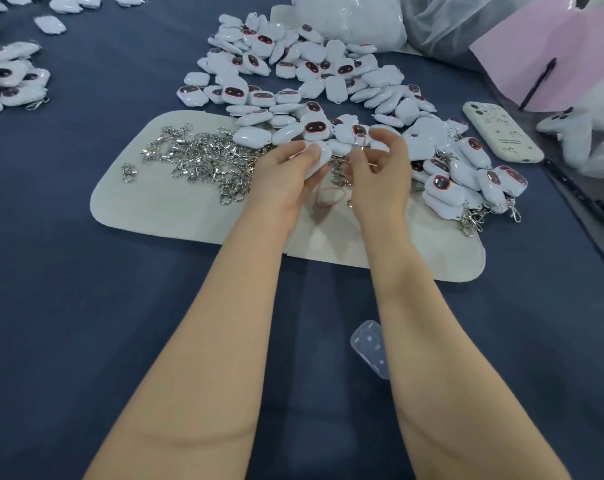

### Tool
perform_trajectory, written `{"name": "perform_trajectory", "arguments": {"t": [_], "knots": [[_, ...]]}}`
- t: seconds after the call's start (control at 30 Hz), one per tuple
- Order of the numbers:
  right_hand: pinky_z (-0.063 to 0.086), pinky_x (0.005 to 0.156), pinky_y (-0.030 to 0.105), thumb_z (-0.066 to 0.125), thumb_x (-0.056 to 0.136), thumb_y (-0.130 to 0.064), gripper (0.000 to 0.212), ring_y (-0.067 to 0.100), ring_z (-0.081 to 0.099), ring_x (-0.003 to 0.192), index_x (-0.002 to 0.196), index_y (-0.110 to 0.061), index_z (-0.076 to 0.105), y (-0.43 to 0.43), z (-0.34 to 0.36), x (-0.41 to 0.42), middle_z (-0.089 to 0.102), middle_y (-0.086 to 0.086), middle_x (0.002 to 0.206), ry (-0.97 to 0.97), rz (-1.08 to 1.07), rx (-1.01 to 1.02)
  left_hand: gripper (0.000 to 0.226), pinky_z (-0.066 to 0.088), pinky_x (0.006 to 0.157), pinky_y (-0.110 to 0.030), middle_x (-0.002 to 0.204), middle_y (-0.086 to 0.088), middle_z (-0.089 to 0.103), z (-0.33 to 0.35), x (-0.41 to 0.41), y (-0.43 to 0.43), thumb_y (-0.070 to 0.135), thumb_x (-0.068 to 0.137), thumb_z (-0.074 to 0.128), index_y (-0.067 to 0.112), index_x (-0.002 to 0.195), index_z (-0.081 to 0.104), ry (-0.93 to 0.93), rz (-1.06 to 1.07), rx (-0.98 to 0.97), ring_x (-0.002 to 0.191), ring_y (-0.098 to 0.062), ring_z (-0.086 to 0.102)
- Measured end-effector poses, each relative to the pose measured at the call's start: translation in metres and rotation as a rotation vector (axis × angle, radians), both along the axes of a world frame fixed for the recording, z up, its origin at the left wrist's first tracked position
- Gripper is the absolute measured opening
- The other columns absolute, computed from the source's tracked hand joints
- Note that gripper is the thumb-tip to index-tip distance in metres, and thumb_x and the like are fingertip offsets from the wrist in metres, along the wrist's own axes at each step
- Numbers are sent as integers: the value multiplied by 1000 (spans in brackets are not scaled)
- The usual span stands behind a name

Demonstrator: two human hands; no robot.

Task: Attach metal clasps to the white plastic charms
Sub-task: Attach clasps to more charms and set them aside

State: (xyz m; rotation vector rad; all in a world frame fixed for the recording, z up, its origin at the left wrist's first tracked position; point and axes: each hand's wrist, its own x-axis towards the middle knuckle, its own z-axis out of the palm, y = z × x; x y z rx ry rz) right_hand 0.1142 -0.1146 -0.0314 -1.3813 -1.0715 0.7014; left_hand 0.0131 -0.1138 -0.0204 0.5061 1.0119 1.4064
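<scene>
Gripping white charm (317, 156) in curled left hand (286, 174), long axis tilted up-right toward right hand (380, 164) just beside; curled too, can't tell what's held. Clasp pile (203, 157) on mat (155, 209), nearer left hand.

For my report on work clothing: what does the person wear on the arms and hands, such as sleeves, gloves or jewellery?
The left hand and the right hand are bare: no gloves, and no ring shows. Both forearms are bare as far as the lower edge of the picture; no sleeve, watch or bracelet is in view. The nails are too blurred to judge.
</scene>
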Motion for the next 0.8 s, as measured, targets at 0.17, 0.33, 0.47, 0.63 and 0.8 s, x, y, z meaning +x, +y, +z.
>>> {"name": "perform_trajectory", "arguments": {"t": [0.17, 0.33, 0.47, 0.63, 0.8], "knots": [[56, 70, 23, 50, 92, 5, 12, 12, 64, 65, 93, -6, 56, 2, 9, 0, 63, 6, 77, 568, 146, -9, 18, 58, 74, -25, 126, -24, 53, -4, 5, 1, -2, 89, 60, 5, 102, 51, 115, 16, 10, 109, -33, 60], [54, 63, 23, 48, 94, 6, 8, 15, 62, 61, 96, -2, 50, 3, 11, -1, 63, 13, 80, 679, 211, -52, 25, 59, 72, -33, 115, -15, 54, -8, 4, -1, -2, 86, 51, 20, 99, 46, 392, 26, 87, 101, -30, 64], [51, 65, 24, 52, 92, 3, 8, 15, 63, 67, 96, -4, 52, 6, 9, -3, 67, 10, 80, 522, 176, -27, 24, 58, 80, -40, 101, -4, 63, -8, 4, -2, 2, 87, 49, 21, 96, 61, 595, -36, 184, 95, -26, 67], [52, 64, 20, 56, 89, 4, 16, 16, 67, 73, 84, -11, 54, 4, 6, -4, 69, 17, 87, 389, 198, 8, 16, 51, 92, -47, 104, -14, 66, -13, 4, 1, 19, 90, 63, 9, 101, 66, 728, -50, 219, 106, -30, 61], [51, 64, 21, 58, 89, -2, 13, 9, 65, 69, 88, -15, 54, 4, 5, -3, 71, 3, 81, 224, 197, 22, 21, 51, 90, -47, 103, -8, 66, -13, 4, 2, 25, 87, 67, 9, 100, 67, 772, -26, 232, 104, -26, 62]]}}
